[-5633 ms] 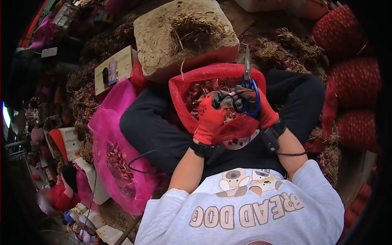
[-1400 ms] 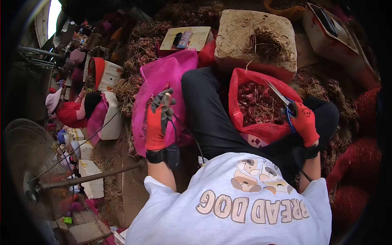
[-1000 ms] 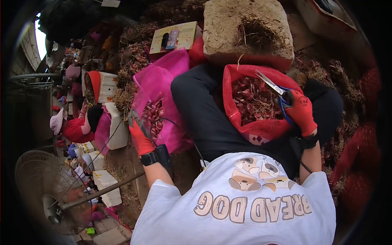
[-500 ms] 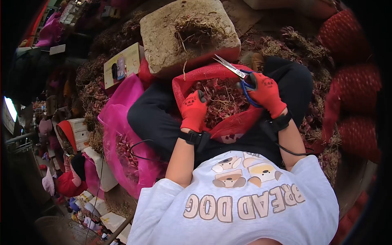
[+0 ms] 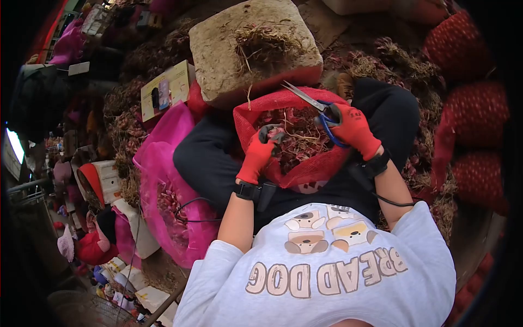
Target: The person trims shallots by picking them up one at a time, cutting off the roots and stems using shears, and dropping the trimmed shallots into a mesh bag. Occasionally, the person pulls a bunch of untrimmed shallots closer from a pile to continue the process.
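Note:
My right hand (image 5: 354, 128), in a red glove with dark fingertips, is closed on blue-handled scissors (image 5: 310, 98). Their blades point up and left, over the far rim of a red mesh bag (image 5: 305, 173). Inside this bag lie many reddish shallots (image 5: 297, 144) with dry roots and stems. My left hand (image 5: 260, 152), gloved the same way, is at the bag's left side with fingers curled around a small pinkish shallot (image 5: 278, 133). Part of that shallot is hidden by the fingers. The scissor blades are apart from it.
A worn foam block (image 5: 253, 54) topped with dry trimmings stands beyond the bag. To the left sits a pink mesh bag (image 5: 174, 218) with shallots inside, near a box (image 5: 177, 82) carrying a phone. Full red sacks (image 5: 476, 114) are stacked at right. People sit farther left.
My left hand has turned and its fingers have come up, with a shallot now showing in them. The scissors have shifted slightly to the left in my right hand.

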`<state>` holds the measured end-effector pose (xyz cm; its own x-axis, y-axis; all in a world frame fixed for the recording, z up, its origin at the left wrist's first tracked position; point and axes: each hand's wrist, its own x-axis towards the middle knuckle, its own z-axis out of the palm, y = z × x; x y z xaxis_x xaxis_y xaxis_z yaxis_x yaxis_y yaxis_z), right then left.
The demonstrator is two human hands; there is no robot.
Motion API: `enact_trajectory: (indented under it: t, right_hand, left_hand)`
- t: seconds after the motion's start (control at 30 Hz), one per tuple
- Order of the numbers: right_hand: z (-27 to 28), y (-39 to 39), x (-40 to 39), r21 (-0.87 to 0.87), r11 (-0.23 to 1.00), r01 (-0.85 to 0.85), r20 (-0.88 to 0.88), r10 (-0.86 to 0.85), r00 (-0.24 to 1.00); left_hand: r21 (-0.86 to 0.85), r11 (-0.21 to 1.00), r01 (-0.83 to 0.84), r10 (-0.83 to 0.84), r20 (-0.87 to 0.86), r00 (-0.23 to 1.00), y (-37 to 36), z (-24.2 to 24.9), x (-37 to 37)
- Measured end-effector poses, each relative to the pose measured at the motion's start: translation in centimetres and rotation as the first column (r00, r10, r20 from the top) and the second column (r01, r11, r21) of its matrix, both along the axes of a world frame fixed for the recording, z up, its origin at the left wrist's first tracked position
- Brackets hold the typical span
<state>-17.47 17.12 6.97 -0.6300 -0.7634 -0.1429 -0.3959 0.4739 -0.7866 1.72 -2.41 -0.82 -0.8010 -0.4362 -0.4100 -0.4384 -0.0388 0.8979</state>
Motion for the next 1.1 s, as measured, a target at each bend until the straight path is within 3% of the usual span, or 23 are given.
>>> enact_trajectory:
  t: [0.03,0.07,0.13,0.23,0.3,0.37,0.43,0.53,0.63,0.73,0.83,0.93,1.03,1.1]
  right_hand:
    - [-0.2,-0.3,0.3,-0.039,0.999,-0.02,0.173,0.027,0.985]
    - [-0.5,-0.6,0.7,-0.079,0.996,-0.032,0.342,0.058,0.938]
    - [-0.9,-1.6,2.2,-0.123,0.991,-0.055,0.347,0.095,0.933]
    - [-2.8,-2.6,4.3,-0.235,0.971,-0.047,0.306,0.119,0.945]
    - [-2.9,-3.4,5.4,-0.291,0.957,-0.002,0.3,0.093,0.949]
    - [-4.0,-3.9,5.8,-0.268,0.963,-0.004,0.271,0.079,0.959]
    - [-4.9,-3.9,5.8,-0.204,0.979,0.02,0.236,0.03,0.971]
    - [-7.0,-2.7,5.6,-0.262,0.946,0.194,0.685,0.041,0.727]
    - [-5.6,-2.9,5.3,-0.274,0.954,0.121,0.594,0.069,0.802]
    - [-5.1,-3.1,5.6,-0.146,0.971,0.19,0.778,-0.006,0.628]
    - [-5.8,-3.0,6.0,-0.251,0.956,0.154,0.652,0.05,0.757]
    - [-5.6,-3.9,6.2,-0.359,0.898,0.253,0.535,-0.024,0.844]
    - [-7.7,-4.2,5.8,-0.378,0.901,0.212,0.507,0.01,0.862]
    - [-7.2,-4.1,5.9,-0.262,0.955,0.137,0.369,-0.032,0.929]
  left_hand:
    - [0.266,0.963,-0.044,0.058,-0.044,0.997,0.1,1.0,0.2]
    - [0.298,0.951,-0.085,0.087,0.008,0.996,0.0,1.0,0.5]
    - [0.358,0.919,-0.166,0.134,0.111,0.985,0.4,0.8,0.7]
    - [0.302,0.928,-0.22,0.22,0.035,0.975,1.8,-0.7,0.6]
    - [0.098,0.992,0.077,-0.079,0.017,0.997,1.0,-2.8,0.3]
    - [0.21,0.968,0.135,-0.123,-0.072,0.99,0.9,-3.2,0.5]
    - [0.62,0.785,0.016,0.138,-0.2,0.97,1.6,0.9,0.0]
    - [0.685,0.704,0.186,0.142,-0.392,0.909,0.8,-0.6,0.4]
    - [0.571,0.819,0.062,0.115,-0.269,0.956,1.9,1.8,-0.7]
    - [0.706,0.682,0.189,0.019,-0.275,0.961,0.8,-0.6,0.1]
    - [0.568,0.812,0.135,-0.027,-0.194,0.981,0.9,-0.8,0.3]
    - [0.723,0.691,0.015,0.122,-0.137,0.983,1.2,-1.2,0.1]
    - [0.446,0.874,0.194,-0.027,-0.355,0.934,1.6,0.4,0.1]
    - [0.011,0.956,0.294,-0.284,-0.219,0.934,1.0,-3.7,0.2]
